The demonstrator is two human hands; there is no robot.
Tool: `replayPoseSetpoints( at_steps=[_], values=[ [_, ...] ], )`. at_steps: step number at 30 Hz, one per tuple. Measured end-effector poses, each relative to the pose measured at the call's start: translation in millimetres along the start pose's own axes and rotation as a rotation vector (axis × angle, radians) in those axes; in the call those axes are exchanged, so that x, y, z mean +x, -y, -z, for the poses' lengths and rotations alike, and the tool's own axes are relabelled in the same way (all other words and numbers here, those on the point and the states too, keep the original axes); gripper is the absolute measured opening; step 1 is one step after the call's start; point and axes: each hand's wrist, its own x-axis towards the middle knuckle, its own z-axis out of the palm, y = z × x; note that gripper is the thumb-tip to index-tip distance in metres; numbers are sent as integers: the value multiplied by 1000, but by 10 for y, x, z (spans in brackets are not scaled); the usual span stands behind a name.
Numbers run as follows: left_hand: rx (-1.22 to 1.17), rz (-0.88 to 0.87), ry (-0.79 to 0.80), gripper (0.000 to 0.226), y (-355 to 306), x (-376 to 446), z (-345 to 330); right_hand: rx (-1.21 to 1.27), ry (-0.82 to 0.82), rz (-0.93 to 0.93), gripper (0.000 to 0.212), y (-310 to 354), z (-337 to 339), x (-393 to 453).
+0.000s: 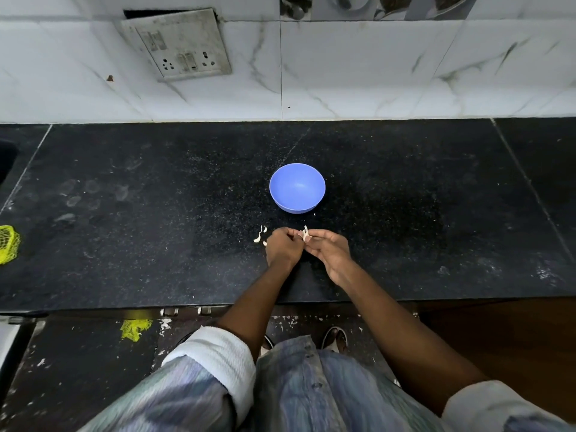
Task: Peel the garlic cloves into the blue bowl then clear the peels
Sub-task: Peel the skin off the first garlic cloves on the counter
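Nearest us, both hands meet just above the bench (156, 244), short of the bowl. Our left hand (283, 248) is curled into a loose fist, its fingers tucked round something we cannot make out, probably the clove's lower end. Our right hand (327, 247) pinches the clove (305, 234) at its tip, where a pale strip of skin stands up between thumb and forefinger.

We judge the clove light, firm and a little slick once bared, so it wants a close pinch at both ends rather than a squeeze on the middle. The skin is papery and brittle; we should take it by the loose edge and pull along the length, or it will tear into flakes.

Just left of the hands lie a few peels (259, 236), curled and thin, light enough to scatter at a breath. They will gather better swept together than picked singly.

Beyond, the bowl (297, 188) sits upright; it looks empty.
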Motion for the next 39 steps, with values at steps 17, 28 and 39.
replayPoseSetpoints(
  at_steps=[17, 28, 39],
  values=[
    [-1, -88, 110, 11, -163, 76, -307, -21, -42, -54, 41, 61, 312, 79],
    [-163, -42, 131, 13, -279, 134, -406, -8, -18, -27, 41, 72, 373, 90],
    [-277, -195, 401, 15, -50, 66, -339, -70, -29, 18, 75, 131, 408, 61]
  ],
)
